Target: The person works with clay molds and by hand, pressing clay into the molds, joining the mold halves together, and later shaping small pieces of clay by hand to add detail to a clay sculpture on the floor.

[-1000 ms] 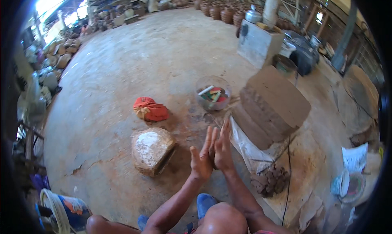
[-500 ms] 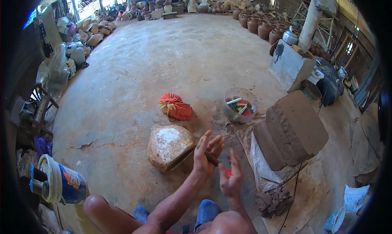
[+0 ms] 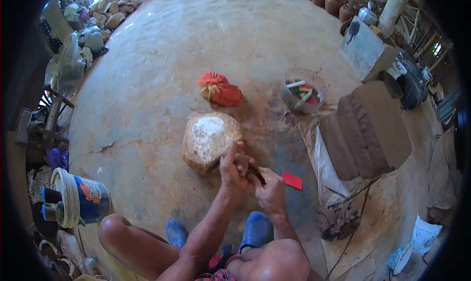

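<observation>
Clay, a small dark piece (image 3: 256, 173), was pressed between my left hand (image 3: 234, 167) and my right hand (image 3: 269, 192), fingers curled around it; which way its long axis ran I could not tell. Just beside my left hand lay a pale stone block (image 3: 210, 139), behind it an orange cloth bundle (image 3: 220, 90). A red card (image 3: 292, 181) lay near my right hand. Stacked clay slabs (image 3: 368, 129) stood on the dusty floor (image 3: 162, 84).

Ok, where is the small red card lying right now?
In the head view the red card lies flat on the floor just right of the right hand, between it and the plastic sheet under the big clay block.
</observation>
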{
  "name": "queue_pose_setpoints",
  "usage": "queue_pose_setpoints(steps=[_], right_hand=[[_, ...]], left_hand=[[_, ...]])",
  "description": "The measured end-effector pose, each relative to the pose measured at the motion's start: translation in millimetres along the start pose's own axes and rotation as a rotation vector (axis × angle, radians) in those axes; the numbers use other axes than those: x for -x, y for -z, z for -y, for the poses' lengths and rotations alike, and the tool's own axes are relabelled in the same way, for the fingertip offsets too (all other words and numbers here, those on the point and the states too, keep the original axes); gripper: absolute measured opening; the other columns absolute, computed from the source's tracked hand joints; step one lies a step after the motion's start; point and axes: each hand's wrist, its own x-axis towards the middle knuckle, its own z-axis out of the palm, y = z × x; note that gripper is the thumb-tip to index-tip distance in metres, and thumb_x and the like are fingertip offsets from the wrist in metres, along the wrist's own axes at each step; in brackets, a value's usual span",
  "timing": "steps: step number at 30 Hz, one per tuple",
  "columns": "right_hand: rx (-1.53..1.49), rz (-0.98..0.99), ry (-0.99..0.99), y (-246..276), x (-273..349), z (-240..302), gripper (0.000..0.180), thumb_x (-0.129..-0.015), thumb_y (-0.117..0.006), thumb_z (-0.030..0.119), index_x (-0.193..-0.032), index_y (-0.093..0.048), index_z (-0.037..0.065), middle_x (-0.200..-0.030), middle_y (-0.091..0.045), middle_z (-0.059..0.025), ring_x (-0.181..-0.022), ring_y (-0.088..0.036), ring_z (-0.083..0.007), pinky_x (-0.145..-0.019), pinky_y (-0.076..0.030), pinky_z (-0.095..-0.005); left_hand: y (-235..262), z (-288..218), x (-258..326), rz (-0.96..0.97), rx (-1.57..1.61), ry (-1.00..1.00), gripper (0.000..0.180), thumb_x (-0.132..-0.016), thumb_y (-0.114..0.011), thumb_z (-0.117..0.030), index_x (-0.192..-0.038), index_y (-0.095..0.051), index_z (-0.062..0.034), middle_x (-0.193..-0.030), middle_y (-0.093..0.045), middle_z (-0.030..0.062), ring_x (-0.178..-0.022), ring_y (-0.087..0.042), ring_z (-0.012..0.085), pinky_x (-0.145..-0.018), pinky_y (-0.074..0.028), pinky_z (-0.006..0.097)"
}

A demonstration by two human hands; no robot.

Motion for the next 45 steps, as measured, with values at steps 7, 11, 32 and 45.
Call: queue_pose_setpoints(steps=[7,11,32,45], right_hand=[[-0.014,0.243,-0.372,4.9,2.5,-26.9,0.025,-0.092,-0.075,0.016,-0.108,-0.075,-0.003,-0.103,-0.076,-0.0221,-0.094,-0.074,-0.0374,-0.080,-0.057,-0.0434],[-0.053,0.070,-0.428,3.2,12.1,-90.3,0.030,-0.094,-0.072,0.014,-0.119,-0.074,-0.003,-0.114,-0.077,-0.0206,-0.106,-0.075,-0.0310,-0.091,-0.058,-0.0395],[-0.283,0.112,-0.350,-164.1,-14.4,-146.3,0.023,-0.098,-0.072,0.015,-0.109,-0.074,-0.005,-0.085,-0.078,-0.0109,-0.074,-0.074,-0.0167,-0.070,-0.058,-0.0322],[-0.627,0.785,-0.655,-169.5,-31.3,-161.0,0.055,-0.092,-0.071,0.016,-0.144,-0.061,0.003,-0.081,-0.072,-0.0080,-0.069,-0.066,-0.0125,-0.064,-0.055,-0.0320]], left_hand=[[40.0,-77.8,-42.0,-0.285,-0.212,-0.391,0.032,-0.102,-0.069,-0.039,-0.094,-0.065,-0.0083,-0.051,-0.038,-0.0059,-0.041,-0.034,0.0062,-0.049,-0.038,0.024],[53.0,-119.4,-80.7,-0.382,-0.506,-0.712,0.028,-0.101,-0.072,-0.031,-0.092,-0.066,-0.0061,-0.055,-0.044,-0.0058,-0.044,-0.032,0.0040,-0.047,-0.033,0.025],[119.8,-72.9,-136.5,-0.090,-1.890,-0.812,0.024,-0.087,-0.081,-0.025,-0.100,-0.071,-0.0078,-0.079,-0.071,0.0132,-0.071,-0.070,0.0310,-0.068,-0.054,0.045],[117.2,-74.9,-137.1,-0.090,-1.917,-0.830,0.018,-0.088,-0.081,-0.023,-0.092,-0.070,-0.0092,-0.069,-0.067,0.0089,-0.061,-0.065,0.0270,-0.061,-0.050,0.042]])
